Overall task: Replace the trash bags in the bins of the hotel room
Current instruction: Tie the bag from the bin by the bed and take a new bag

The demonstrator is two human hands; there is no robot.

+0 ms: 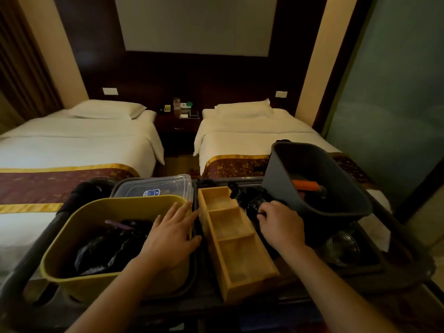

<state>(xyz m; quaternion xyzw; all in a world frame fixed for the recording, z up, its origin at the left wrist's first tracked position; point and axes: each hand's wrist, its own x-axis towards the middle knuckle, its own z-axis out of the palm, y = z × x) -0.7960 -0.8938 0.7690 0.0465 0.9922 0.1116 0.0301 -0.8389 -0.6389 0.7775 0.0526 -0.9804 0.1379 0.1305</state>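
Bags [252,200] lie under right hand's [280,223] curled fingertips [263,212], beside wooden tray [236,239].

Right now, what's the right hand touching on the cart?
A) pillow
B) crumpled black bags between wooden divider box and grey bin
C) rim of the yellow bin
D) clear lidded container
B: the right hand has its fingertips on the crumpled black bags, which lie between the wooden divider box and the tilted grey bin.

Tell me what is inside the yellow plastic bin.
Yellow plastic bin holds crumpled black plastic bag with a purple strip on top. The left hand covers its right rim; anything beneath the bag is hidden.
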